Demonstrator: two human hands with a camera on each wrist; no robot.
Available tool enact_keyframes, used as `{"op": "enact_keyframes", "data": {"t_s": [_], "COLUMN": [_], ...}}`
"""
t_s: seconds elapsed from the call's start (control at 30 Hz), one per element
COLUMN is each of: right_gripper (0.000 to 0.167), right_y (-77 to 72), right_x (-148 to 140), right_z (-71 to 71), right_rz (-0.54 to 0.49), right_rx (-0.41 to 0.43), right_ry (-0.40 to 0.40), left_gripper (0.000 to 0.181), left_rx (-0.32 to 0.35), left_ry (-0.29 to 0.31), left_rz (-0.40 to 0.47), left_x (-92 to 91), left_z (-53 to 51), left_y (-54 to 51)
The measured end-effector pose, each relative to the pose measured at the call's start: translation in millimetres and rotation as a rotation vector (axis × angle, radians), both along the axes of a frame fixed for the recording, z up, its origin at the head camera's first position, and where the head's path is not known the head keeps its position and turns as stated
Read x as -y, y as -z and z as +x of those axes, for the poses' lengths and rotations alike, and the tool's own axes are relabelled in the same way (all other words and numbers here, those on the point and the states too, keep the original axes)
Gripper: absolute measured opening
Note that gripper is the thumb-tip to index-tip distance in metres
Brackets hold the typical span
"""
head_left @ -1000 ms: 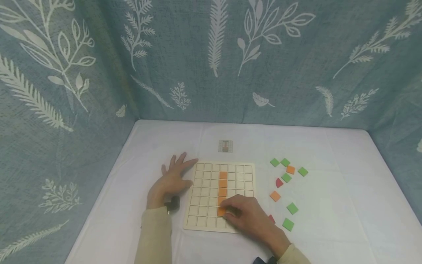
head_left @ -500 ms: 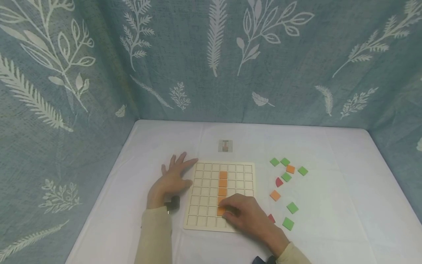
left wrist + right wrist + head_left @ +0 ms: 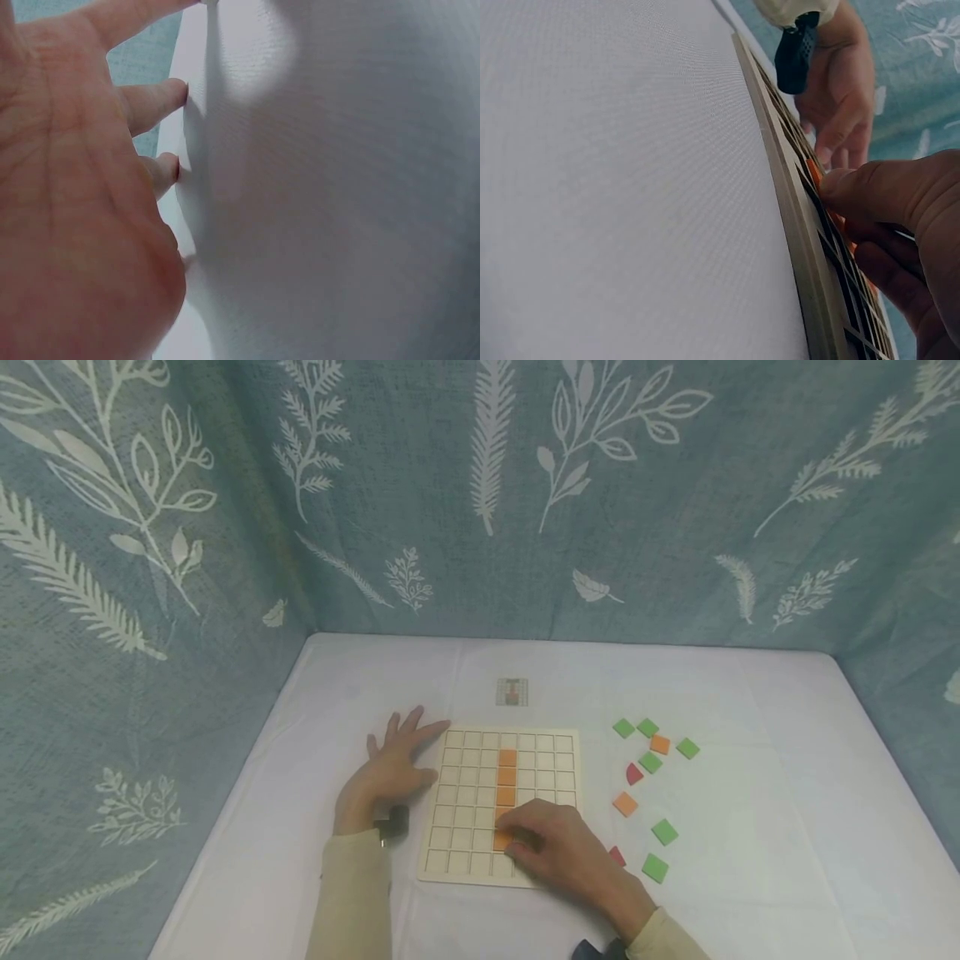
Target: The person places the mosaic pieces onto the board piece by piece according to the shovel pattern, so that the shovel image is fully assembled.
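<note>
A pale wooden grid board [image 3: 465, 802] lies on the white table, with a column of orange square tiles [image 3: 507, 777] set in its cells. My right hand [image 3: 558, 843] is over the board's lower part, thumb and fingertips pinching the lowest orange tile [image 3: 502, 840] in that column. In the right wrist view, the thumb meets the edge of an orange tile [image 3: 814, 174] low in the grid; the curled fingers partly hide it. My left hand [image 3: 390, 772] rests beside the board's left edge with fingers spread, and its palm [image 3: 67, 195] shows in the left wrist view, holding nothing.
Right of the board lie several loose green tiles [image 3: 655, 868], orange tiles [image 3: 626, 804] and red rounded pieces [image 3: 634, 773]. Behind the board is a small printed pattern card [image 3: 512, 692]. A blue leaf-patterned curtain [image 3: 450, 527] borders the table [image 3: 750, 777].
</note>
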State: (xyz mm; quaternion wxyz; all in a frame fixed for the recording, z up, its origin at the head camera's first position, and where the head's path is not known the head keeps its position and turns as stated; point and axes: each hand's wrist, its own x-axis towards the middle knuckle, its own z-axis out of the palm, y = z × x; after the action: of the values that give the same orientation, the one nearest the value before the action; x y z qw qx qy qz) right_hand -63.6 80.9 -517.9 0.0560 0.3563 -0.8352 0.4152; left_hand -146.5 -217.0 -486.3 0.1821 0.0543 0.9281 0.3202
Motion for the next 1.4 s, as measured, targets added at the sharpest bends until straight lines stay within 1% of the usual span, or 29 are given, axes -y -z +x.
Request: {"op": "enact_keyframes", "data": {"t_s": [0.13,0.3,0.47,0.63,0.83,0.97,1.1,1.2,1.3,1.4], "right_gripper": [0.032,0.032,0.031,0.029,0.032,0.034,0.035,0.034,0.034,0.036], "right_y": [-0.8,-1.2,-1.7,-9.1,-24.5,-36.1,-46.6,-51.9,-55.9,-59.2], "right_x": [0,0,-1,-8,-30,-49,-71,-88,-106,-123], "right_z": [0.0,0.6,0.0,-4.0,-16.4,-23.4,-29.8,-34.7,-39.3,-43.4], "right_rz": [0.001,0.000,0.006,-0.014,-0.043,-0.031,-0.057,-0.099,-0.137,-0.185], "right_rx": [0.004,0.030,0.019,0.031,0.076,0.141,0.186,0.195,0.179,0.155], "right_ry": [-0.003,-0.003,-0.002,0.013,0.079,0.156,0.225,0.272,0.310,0.330], "left_gripper": [0.084,0.083,0.083,0.083,0.083,0.083,0.083,0.083,0.083,0.083], "left_rx": [0.004,0.001,0.007,-0.001,0.003,0.001,0.000,0.002,-0.003,-0.004], "left_ry": [-0.001,0.008,0.004,0.009,0.001,0.007,0.013,0.013,0.013,0.013], "left_rz": [-0.007,-0.007,-0.011,-0.007,0.005,0.004,0.009,0.011,0.014,0.015], "left_x": [-0.1,0.7,0.1,0.6,0.6,1.1,0.8,0.5,0.6,0.9], "left_z": [0.1,-0.1,0.1,0.2,0.5,0.4,0.6,0.9,1.3,1.4], "left_y": [0.0,-0.4,-0.8,-0.5,-0.6,-0.7,-1.0,-1.4,-2.1,-2.3]}}
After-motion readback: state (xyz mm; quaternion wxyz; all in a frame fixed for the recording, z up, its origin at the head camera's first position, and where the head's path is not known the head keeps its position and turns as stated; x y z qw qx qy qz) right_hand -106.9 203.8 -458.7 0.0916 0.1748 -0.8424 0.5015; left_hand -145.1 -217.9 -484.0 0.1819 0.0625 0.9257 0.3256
